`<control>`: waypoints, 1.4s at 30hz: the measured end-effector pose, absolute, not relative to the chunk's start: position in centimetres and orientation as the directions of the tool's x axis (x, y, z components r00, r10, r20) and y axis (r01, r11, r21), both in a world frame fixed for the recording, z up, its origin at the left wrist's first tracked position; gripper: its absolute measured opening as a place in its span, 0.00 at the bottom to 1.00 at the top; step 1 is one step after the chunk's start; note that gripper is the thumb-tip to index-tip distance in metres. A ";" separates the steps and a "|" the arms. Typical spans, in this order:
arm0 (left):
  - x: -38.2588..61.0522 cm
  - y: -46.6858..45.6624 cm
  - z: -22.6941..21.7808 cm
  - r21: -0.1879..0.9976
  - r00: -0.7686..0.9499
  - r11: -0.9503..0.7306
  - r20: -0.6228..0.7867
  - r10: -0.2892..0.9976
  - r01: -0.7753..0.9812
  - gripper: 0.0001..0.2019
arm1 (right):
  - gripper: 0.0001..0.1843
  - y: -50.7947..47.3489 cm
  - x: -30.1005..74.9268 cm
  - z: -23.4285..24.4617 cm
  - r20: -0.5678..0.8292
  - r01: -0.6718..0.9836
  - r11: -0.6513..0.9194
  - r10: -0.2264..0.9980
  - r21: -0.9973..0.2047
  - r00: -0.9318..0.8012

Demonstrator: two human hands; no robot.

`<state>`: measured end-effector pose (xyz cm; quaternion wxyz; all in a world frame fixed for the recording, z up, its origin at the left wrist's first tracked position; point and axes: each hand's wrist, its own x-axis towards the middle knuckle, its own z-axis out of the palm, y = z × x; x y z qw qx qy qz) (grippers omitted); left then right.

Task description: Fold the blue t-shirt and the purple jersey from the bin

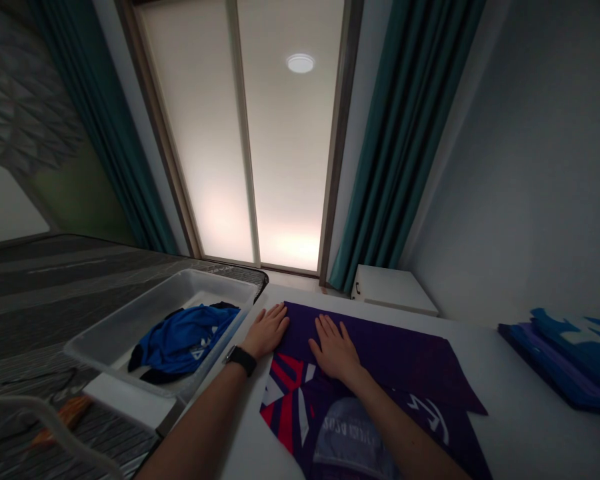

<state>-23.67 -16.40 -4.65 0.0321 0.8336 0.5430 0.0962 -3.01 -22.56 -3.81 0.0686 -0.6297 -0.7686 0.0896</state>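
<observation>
A dark purple shirt (400, 347) lies spread on the white table, its far part folded over into a straight-edged strip. Red and white stripes, a grey printed patch and a white logo show on its nearer part. My left hand (267, 331) rests flat at the shirt's far left corner, fingers stretched out; a black watch is on that wrist. My right hand (334, 348) lies flat on the folded strip, a little to the right, fingers spread. Neither hand grips the cloth. My right forearm hides some of the shirt's middle.
On the left stands a translucent plastic bin (125, 313) with a crumpled blue garment (190, 340) in it. A stack of folded blue and purple clothes (570, 363) sits at the table's right. Beyond the white table (525, 447) are a low white cabinet (395, 288) and frosted sliding doors (290, 167).
</observation>
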 end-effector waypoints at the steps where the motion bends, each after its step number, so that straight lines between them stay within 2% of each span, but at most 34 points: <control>1: -23.7 -16.3 -4.7 0.171 0.382 -0.400 0.130 0.915 0.900 0.23 | 0.36 -22.4 -3.1 -3.7 -0.019 0.957 0.176 0.982 -0.230 -0.186; 4: -23.8 -16.2 -4.9 0.158 0.380 -0.401 0.147 0.913 0.902 0.23 | 0.35 -21.6 -4.2 -3.2 -0.020 0.959 0.154 0.986 -0.239 -0.164; 9: -23.9 -16.3 -5.4 0.043 0.429 -0.441 0.162 0.889 0.897 0.24 | 0.33 -19.6 -7.6 -3.0 0.070 0.936 0.235 0.972 -0.262 -0.224; 16: -24.1 -16.3 -5.7 -0.039 0.456 -0.457 0.183 0.871 0.888 0.24 | 0.36 -18.7 -8.5 -4.1 0.041 0.939 0.194 0.981 -0.284 -0.190; 25: -24.4 -15.6 -6.3 -0.064 0.484 -0.481 0.189 0.854 0.874 0.24 | 0.37 -21.9 0.0 -4.0 0.001 0.966 0.107 0.994 -0.235 -0.110; 30: -24.4 -15.2 -6.4 -0.077 0.505 -0.500 0.155 0.849 0.863 0.25 | 0.36 -24.5 6.5 -4.2 0.023 0.976 0.091 0.996 -0.196 -0.088; 39: -24.6 -14.9 -6.6 -0.071 0.526 -0.521 0.133 0.840 0.850 0.24 | 0.35 -28.4 17.3 -4.5 0.003 0.984 -0.153 0.988 -0.092 0.154; 42: -24.6 -15.0 -6.5 -0.056 0.523 -0.521 0.135 0.841 0.852 0.23 | 0.34 -28.9 18.8 -4.6 -0.007 0.971 -0.219 0.976 -0.094 0.220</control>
